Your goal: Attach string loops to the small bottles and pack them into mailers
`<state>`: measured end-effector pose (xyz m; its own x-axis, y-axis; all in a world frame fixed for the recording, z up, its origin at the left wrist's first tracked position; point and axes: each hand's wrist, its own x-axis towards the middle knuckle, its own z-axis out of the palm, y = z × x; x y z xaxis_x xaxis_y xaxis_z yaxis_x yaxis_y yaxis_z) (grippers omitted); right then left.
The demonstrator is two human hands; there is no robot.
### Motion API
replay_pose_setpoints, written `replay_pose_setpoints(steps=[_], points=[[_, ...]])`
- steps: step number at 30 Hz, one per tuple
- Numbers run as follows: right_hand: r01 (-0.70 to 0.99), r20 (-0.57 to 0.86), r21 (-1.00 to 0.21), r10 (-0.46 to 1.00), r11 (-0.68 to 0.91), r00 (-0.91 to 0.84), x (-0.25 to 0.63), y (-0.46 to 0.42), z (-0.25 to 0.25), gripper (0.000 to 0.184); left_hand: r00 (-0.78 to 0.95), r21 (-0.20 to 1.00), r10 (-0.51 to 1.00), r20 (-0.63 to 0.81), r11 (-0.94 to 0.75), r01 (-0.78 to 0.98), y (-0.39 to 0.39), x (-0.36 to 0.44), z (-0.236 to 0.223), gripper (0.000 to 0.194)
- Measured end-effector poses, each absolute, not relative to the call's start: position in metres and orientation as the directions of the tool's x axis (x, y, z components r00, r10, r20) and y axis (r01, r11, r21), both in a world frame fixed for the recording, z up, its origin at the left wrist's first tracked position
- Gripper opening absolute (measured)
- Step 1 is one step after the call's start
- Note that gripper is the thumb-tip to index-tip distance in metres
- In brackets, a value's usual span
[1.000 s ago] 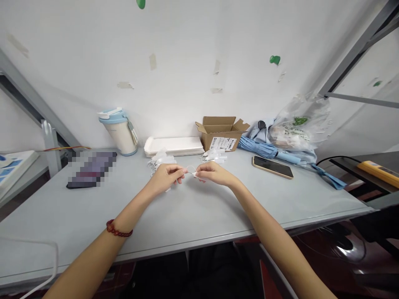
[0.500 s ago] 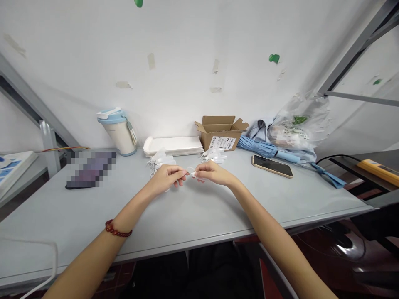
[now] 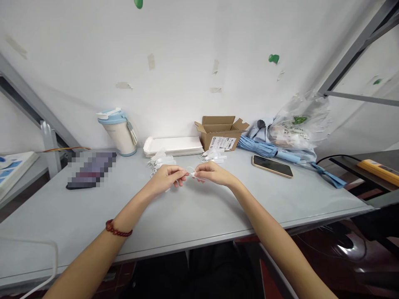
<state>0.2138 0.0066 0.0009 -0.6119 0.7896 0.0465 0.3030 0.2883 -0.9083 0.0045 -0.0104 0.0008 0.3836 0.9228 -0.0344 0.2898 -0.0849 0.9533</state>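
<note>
Over the middle of the desk my left hand (image 3: 170, 176) is closed in a pinch at one end of a thin white loop (image 3: 190, 168). Facing it, my right hand (image 3: 212, 172) pinches a small white plastic piece (image 3: 195, 174), where the loop's other end runs. Fingers cover most of the piece, so its exact kind is unclear. Just behind my left hand lies a pile of similar white pieces (image 3: 160, 159). A smaller white heap (image 3: 214, 155) sits behind my right hand.
A stack of white trays (image 3: 174, 145) and an open cardboard box (image 3: 218, 137) stand along the wall. To the left are a tumbler (image 3: 120, 133) and a blurred dark device (image 3: 92, 170). Rightward lie a phone (image 3: 272, 166), a folded blue umbrella (image 3: 262, 147) and a plastic bag (image 3: 296, 128).
The thin loop between my fingertips shows slightly more clearly. Both hands keep almost the same place and pinch.
</note>
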Motion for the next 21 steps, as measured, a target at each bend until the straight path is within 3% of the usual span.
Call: replay_pose_setpoints(steps=[21], points=[[0.294,0.057,-0.914,0.805,0.28,-0.591,0.2114,0.0055,-0.0006,0.023,0.401,0.958,0.916,-0.019,-0.098,0.27,-0.0112,0.0049,0.0017,0.027]])
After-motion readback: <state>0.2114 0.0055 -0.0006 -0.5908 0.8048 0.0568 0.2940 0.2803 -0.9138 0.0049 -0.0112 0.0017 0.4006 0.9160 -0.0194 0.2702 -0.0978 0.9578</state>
